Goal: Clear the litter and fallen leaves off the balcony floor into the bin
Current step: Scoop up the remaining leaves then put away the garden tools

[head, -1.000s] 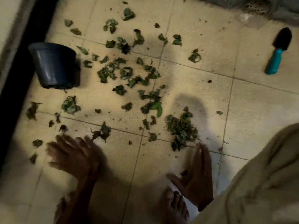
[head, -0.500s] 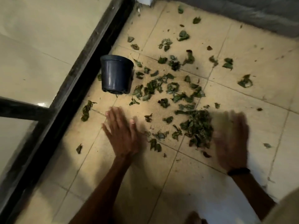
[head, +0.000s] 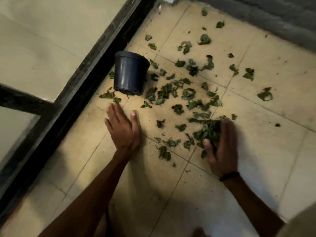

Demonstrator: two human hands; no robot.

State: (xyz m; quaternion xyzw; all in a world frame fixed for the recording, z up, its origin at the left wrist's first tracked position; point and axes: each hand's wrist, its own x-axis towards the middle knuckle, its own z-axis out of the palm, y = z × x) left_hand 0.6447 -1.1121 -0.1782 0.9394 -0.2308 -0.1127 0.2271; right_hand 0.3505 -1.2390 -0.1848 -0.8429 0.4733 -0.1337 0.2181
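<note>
No brand, label or writing can be read on anything here. Your left hand (head: 123, 129) lies flat on the balcony floor (head: 266, 151), palm down, fingers straight and together, thumb spread toward the middle; it grasps nothing and its fingertips point at the dark plastic pot (head: 130, 72). Your right hand (head: 220, 149) stands on its edge with the palm facing left, fingers straight but blurred, cupped against a heap of green leaves (head: 207, 132) and touching it without closing round it. A black band (head: 229, 176) circles that wrist. Both forearms reach in from the near edge of the floor. The pot stands upright by the left edge of the tiles, just beside the black door frame (head: 89, 79). Loose leaves (head: 171, 93) lie scattered from the pot across the middle tiles toward the far grey wall (head: 273, 16); a few lie well apart near the right edge.
</note>
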